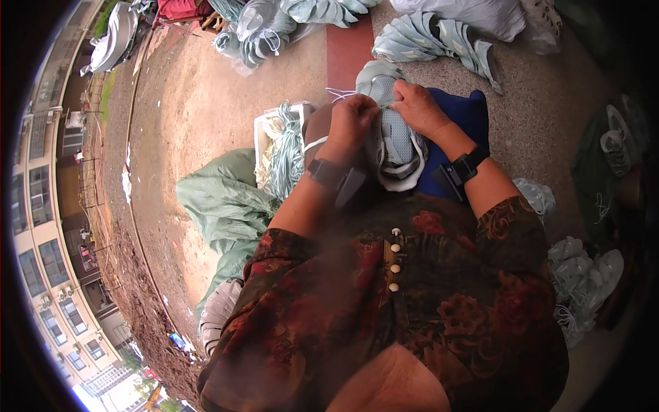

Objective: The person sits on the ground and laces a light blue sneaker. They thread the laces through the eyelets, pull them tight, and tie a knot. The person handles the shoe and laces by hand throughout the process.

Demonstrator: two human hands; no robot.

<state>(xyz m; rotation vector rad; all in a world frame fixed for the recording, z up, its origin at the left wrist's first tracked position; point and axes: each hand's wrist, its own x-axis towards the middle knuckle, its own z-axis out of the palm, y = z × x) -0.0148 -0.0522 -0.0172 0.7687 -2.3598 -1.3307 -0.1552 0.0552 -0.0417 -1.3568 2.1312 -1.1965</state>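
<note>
Left, green laces point(288, 154) fill a white open box point(259, 147). A thin pale cord lace point(340, 93) trails beside the left hand point(355, 117), whose fingers seem pinched on it. The light grey-blue mesh shoe upper point(398, 141) lies on the lap — apparently mid-lacing, tying-off left — its long axis running away from the body. The right hand point(417, 108) seemingly pinches lace too.

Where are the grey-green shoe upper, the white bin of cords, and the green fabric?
Shoe upper point(397, 141): head view, on its pale mesh.
White bin point(260, 150): head view, on its left wall.
Green fabric point(230, 196): head view, on its upper folds.
</note>
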